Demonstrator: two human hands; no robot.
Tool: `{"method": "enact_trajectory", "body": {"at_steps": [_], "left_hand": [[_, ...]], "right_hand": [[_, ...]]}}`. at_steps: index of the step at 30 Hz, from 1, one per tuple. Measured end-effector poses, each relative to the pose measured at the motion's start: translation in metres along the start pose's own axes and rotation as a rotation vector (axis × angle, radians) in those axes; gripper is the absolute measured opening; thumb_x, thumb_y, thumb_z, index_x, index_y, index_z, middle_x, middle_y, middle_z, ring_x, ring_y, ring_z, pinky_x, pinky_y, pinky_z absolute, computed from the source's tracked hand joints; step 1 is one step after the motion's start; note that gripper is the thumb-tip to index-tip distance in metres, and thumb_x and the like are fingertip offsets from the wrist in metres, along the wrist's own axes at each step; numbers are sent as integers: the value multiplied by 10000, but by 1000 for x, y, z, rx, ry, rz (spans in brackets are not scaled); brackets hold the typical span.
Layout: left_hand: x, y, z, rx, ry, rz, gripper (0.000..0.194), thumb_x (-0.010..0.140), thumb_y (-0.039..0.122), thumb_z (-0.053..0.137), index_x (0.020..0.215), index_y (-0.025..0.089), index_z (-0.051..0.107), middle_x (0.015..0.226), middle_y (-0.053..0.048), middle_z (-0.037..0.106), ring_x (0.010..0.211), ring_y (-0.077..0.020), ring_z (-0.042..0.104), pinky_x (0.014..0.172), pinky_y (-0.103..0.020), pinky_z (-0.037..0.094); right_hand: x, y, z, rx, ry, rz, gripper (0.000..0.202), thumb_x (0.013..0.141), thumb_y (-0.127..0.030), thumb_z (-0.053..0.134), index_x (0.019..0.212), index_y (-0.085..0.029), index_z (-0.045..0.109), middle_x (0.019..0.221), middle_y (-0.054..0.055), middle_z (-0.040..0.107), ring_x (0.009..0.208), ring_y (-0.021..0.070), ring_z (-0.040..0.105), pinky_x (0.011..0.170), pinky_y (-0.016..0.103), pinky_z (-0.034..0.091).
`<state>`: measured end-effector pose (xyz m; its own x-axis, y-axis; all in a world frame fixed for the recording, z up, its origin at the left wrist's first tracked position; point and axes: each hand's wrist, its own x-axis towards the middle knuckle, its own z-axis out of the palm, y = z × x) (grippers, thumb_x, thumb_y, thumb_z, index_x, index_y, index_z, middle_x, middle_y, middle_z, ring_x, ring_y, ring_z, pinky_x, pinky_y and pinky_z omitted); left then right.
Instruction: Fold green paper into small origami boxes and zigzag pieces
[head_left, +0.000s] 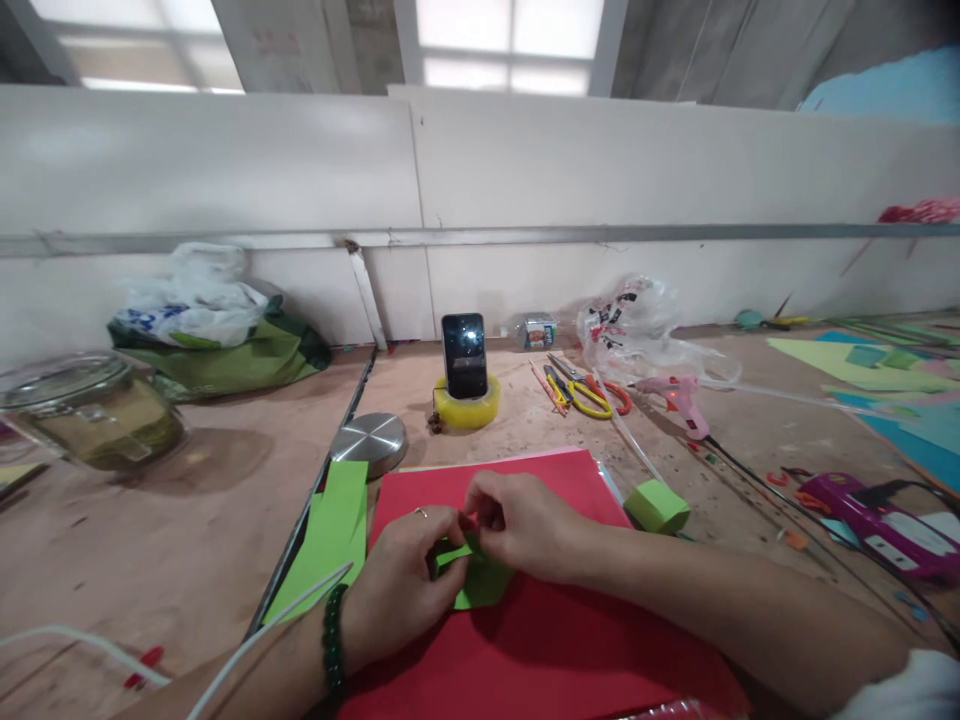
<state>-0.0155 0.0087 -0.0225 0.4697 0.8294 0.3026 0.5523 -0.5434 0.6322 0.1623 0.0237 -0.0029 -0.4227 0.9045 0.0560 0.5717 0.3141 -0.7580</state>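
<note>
Both hands meet over a red sheet of paper (570,640) on the table. A small folded piece of green paper (480,588) is between them. My left hand (409,570), with a ring and a dark green bead bracelet, pinches the green paper from the left. My right hand (521,520) has thumb and forefinger bent together at its upper edge; the fingertips partly hide the fold. Green paper strips (326,530) lie left of the red sheet. To the right of the sheet sits a folded green paper shape (657,507).
Behind the sheet, a phone (465,355) leans upright in a yellow tape roll (469,408), beside a round metal lid (371,442). Scissors (589,395), a pink glue gun (679,400) and a purple device (877,525) lie rightward. A glass pot (97,415) stands left; a white cable crosses my left forearm.
</note>
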Motion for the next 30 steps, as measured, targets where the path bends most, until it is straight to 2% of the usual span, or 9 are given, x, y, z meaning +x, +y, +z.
{"method": "enact_trajectory", "body": {"at_steps": [8,11,15,17,19,22,24,27,30], "left_hand": [[4,0,0,-161,9,-88,95,609,132,453,654,202,499,651,7,603,615,-146,538,579,-238,413],[7,-3,0,-227,45,-123,39,623,162,475,623,201,481,625,14,571,598,-141,515,559,-235,400],[12,-10,0,-366,152,-197,103,648,230,555,615,199,463,598,38,515,564,-120,478,538,-224,401],[14,-13,0,-415,193,-239,144,657,257,586,616,196,462,585,49,492,538,-107,455,510,-213,387],[15,-16,1,-440,211,-258,163,662,272,608,620,191,474,584,49,494,535,-104,458,503,-210,384],[14,-18,4,-440,199,-258,136,665,257,612,641,184,499,601,37,526,557,-116,490,519,-220,403],[13,-17,5,-415,187,-234,105,669,229,598,652,185,504,615,30,540,569,-122,502,528,-226,414],[10,-12,7,-416,190,-175,136,671,189,591,802,185,555,701,14,587,643,-141,558,598,-250,472],[8,-7,5,-482,158,-174,469,651,167,603,1114,187,532,889,-32,643,799,-182,629,707,-300,528]], "right_hand": [[-6,3,10,146,64,-222,339,736,-66,555,1045,-206,552,767,-12,666,695,136,634,654,246,494],[-4,4,9,248,115,-266,363,753,-122,585,1099,-210,518,920,23,648,767,141,632,704,277,520],[1,4,-2,316,306,-303,199,797,-298,606,940,-203,503,972,49,580,909,176,584,825,344,497],[4,5,-5,285,355,-292,205,769,-309,631,841,-209,468,943,41,566,930,187,555,857,362,469],[6,6,-4,280,305,-231,264,711,-260,668,867,-209,461,900,20,567,867,176,558,820,348,472],[8,8,2,320,151,-103,471,659,-192,684,1074,-198,461,753,-43,557,696,144,559,667,285,477],[8,8,5,289,114,-42,521,658,-174,684,1131,-192,465,667,-73,535,617,131,544,584,250,448],[6,7,4,144,162,-69,424,689,-129,647,1088,-200,522,655,-63,581,614,135,573,589,246,458],[1,8,1,-64,225,-272,429,728,-91,590,1130,-228,532,859,6,684,754,169,646,694,293,508]]}}
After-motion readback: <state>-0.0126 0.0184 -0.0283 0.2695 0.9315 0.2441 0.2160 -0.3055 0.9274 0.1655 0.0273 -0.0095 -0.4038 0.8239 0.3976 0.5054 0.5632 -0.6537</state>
